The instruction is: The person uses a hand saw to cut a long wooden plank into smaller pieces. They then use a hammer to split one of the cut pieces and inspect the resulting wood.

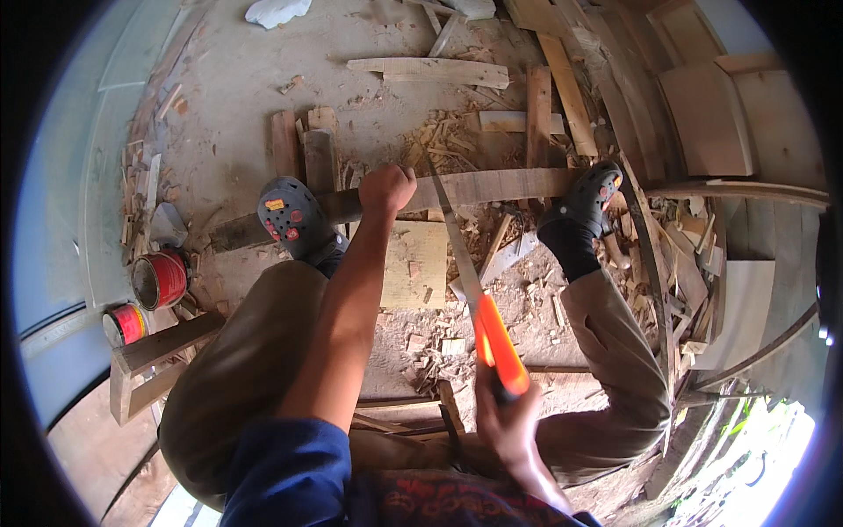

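Note:
A long wooden plank (509, 185) lies crosswise in front of me, resting on shorter timber pieces. My left hand (387, 189) is closed around the plank near its middle. In my right hand (511, 420) is the handle of a handsaw (499, 344) with an orange and black grip. Its long, narrow blade slants forward and leftward, and its far end meets the plank just right of my left hand. Whether the teeth sit in a cut is too small to tell. My left clog (288, 213) and right clog (590, 198) press on the plank's two sides.
Wood chips and offcuts litter the dirt floor. A pale square board (413, 265) lies under the plank. Two open red cans (162, 279) stand at left, near a wooden frame (167, 344). Boards and panels (707, 119) lean along the right; a loose plank (430, 70) lies farther off.

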Available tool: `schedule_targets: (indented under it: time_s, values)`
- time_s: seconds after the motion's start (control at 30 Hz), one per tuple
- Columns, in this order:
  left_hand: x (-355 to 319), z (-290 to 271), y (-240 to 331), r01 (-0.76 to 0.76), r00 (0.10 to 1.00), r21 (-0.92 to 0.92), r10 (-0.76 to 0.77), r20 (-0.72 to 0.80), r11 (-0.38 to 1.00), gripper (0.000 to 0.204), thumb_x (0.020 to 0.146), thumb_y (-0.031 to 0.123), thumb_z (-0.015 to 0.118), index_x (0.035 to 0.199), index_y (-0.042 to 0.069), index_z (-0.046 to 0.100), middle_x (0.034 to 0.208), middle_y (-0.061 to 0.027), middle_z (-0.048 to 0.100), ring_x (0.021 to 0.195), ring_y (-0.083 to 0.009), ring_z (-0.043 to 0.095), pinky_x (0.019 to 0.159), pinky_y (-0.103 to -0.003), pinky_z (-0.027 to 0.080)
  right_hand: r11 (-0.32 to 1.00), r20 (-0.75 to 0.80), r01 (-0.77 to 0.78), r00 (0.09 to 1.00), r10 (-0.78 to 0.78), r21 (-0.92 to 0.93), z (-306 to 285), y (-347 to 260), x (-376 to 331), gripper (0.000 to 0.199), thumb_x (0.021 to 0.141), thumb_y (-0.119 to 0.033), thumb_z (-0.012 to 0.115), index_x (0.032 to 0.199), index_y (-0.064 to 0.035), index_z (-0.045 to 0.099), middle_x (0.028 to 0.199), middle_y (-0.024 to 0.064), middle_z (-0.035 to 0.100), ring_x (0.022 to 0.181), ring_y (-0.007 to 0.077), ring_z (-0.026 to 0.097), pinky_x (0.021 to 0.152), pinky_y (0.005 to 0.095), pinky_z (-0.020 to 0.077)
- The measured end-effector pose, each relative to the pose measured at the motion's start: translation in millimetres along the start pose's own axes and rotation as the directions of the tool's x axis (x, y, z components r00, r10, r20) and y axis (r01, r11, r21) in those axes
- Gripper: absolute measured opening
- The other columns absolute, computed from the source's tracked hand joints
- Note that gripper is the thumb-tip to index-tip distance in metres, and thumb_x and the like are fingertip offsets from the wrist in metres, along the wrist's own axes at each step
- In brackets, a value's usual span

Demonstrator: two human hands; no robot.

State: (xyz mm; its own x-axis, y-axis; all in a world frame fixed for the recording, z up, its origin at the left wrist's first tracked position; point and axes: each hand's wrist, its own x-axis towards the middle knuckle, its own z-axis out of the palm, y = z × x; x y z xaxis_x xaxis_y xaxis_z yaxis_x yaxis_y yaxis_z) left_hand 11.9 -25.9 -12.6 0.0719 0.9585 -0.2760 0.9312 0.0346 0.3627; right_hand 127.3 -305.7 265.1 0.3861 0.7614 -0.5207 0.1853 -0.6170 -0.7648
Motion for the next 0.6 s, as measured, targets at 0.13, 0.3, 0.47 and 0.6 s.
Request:
schedule_targets:
  time_s: [0.13, 0.3, 0.47, 0.6]
  values:
    - [-3, -12, 2, 0.008, 1.0, 0.019, -0.007, -0.015, 1.0, 0.048, 0.091, 0.037, 0.045, 0.075, 0.001, 0.073, 0.084, -0.0239, 0.07, 0.079, -0.0409, 0.069, 0.076, -0.049, 0.054, 0.98, -0.152, 0.197, 0.969, -0.194, 0.005, -62, 59, -53, 0.018, 0.086, -0.015, 0.064, 0.084, 0.0031, 0.06, 0.065, 0.004, 0.061, 0.061, 0.0062, 0.057, 0.056, 0.025, 0.047]
    - [-28, -5, 3, -0.094, 0.978, 0.053, 0.102, -0.182, 0.994, 0.054, 0.094, 0.044, 0.045, 0.078, 0.0, 0.072, 0.074, -0.0217, 0.069, 0.075, -0.0384, 0.069, 0.083, -0.048, 0.052, 0.972, -0.279, 0.124, 0.958, -0.065, 0.2, -49, 101, -28, 0.019, 0.092, -0.012, 0.064, 0.078, -0.0033, 0.056, 0.061, -0.0057, 0.05, 0.053, 0.0023, 0.045, 0.047, 0.0211, 0.0337]
    - [-51, -13, -4, -0.269, 0.946, 0.104, 0.282, -0.157, 0.958, 0.076, 0.081, 0.07, 0.056, 0.107, -0.001, 0.064, 0.097, -0.0219, 0.069, 0.097, -0.036, 0.066, 0.097, -0.048, 0.045, 0.928, -0.286, 0.181, 0.954, -0.086, 0.325, -20, 106, -8, 0.018, 0.095, -0.011, 0.063, 0.081, -0.0054, 0.055, 0.058, -0.0045, 0.047, 0.047, 0.0034, 0.041, 0.042, 0.0221, 0.0301]
    - [-45, -10, -19, -0.336, 0.936, 0.24, 0.351, -0.018, 0.911, 0.103, 0.065, 0.074, 0.072, 0.131, -0.001, 0.048, 0.125, -0.0224, 0.06, 0.118, -0.0347, 0.057, 0.105, -0.049, 0.038, 0.963, -0.147, 0.143, 0.983, -0.111, 0.23, -15, 89, -12, 0.007, 0.092, -0.005, 0.06, 0.091, 0.0017, 0.061, 0.069, -0.0046, 0.056, 0.063, 0.0024, 0.05, 0.055, 0.0209, 0.0398]
